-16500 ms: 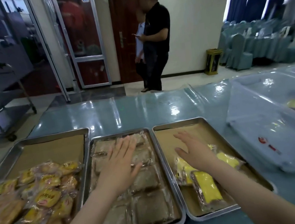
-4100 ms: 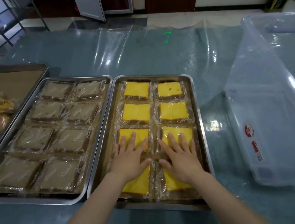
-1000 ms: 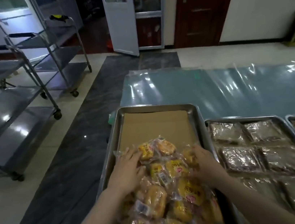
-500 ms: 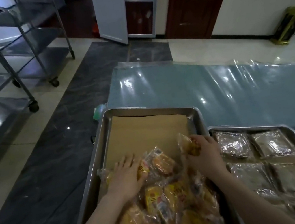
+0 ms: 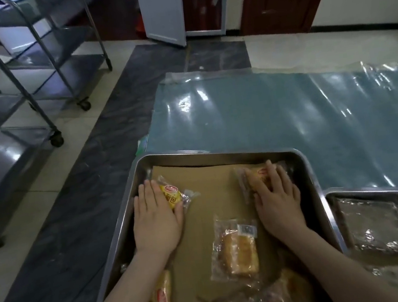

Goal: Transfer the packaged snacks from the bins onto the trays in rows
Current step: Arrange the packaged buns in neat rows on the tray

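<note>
Metal tray [image 5: 306, 161], brown paper liner; yellow snack packets [image 5: 236, 248] flat: two far corners, one centre, heap near.

Each flat palm pressed a wrapped snack: left hand [image 5: 155, 218] over the yellow packet [image 5: 172, 196], right hand [image 5: 278, 199] over the orange packet [image 5: 258, 177]

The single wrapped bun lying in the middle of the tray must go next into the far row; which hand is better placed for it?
The right hand, probably. The loose bun lies just beside its wrist, while the left hand rests flat on a yellow packet at the tray's far left corner, farther away.
</note>
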The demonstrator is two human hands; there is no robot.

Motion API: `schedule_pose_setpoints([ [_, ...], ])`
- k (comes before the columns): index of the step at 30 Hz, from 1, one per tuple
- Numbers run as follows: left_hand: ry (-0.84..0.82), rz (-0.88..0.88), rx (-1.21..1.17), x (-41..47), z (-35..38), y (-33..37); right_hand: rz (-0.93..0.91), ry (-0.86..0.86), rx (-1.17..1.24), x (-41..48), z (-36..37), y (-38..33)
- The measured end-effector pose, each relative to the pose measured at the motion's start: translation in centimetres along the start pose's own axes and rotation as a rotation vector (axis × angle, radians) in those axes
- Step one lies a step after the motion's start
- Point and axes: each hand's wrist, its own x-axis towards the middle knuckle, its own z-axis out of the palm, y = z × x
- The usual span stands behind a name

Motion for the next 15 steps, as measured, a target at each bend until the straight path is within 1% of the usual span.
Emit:
schedule_pose_setpoints([
  [2,0.011,-0.016,-0.075,0.6,0.2,0.5,-0.016,-0.001,-0.002,-0.1,0.2,-0.1],
  [4,0.037,-0.008,-0.185,1.0,-0.1,0.5,0.016,0.041,0.081,-0.3,-0.1,-0.6],
  [5,0.078,0.017,-0.247,1.1,-0.6,0.3,0.040,0.078,0.137,-0.4,-0.3,-0.8],
  [7,0.160,0.148,-0.341,0.8,-1.2,-0.6,0.023,0.144,0.169,-0.6,-0.7,-1.2],
  [8,0.149,0.228,-0.355,0.6,-1.4,-1.0,-0.027,0.151,0.145,-0.6,-0.9,-1.2],
  [10,0.063,0.332,-0.319,0.0,-1.4,-1.2,-0.133,0.078,0.079,-0.7,-1.2,-1.0],
  [11,0.033,0.341,-0.289,-0.2,-1.3,-1.2,-0.159,0.026,0.044,-0.7,-1.3,-0.9],
  [13,-0.005,0.293,-0.222,-0.2,-1.0,-1.0,-0.144,-0.025,-0.006,-1.0,-1.4,-0.8],
  [15,-0.046,0.234,-0.143,0.1,-0.6,-1.0,-0.064,-0.038,-0.014,-1.1,-1.6,-0.8],
])
